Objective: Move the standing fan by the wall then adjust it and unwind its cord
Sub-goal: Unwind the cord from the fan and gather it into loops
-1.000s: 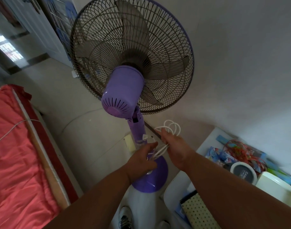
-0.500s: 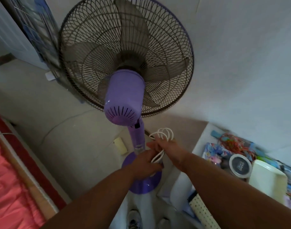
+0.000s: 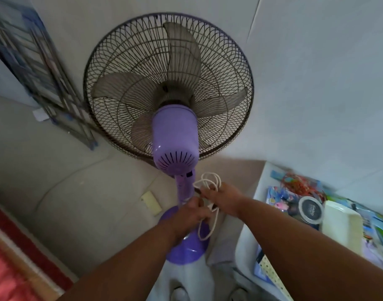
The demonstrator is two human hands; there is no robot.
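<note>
The purple plastic standing fan stood by the wall. The left hand and right hand, just below its motor housing, each closed on the looped white cord.

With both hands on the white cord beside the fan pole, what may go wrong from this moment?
1. The left hand and right hand hold the white cord close to the purple pole; a hard pull might tip the standing fan.
2. A loop hangs over the round base and may catch on it.
3. The cluttered white table stands close on the right; a swinging cord might sweep things off.
</note>
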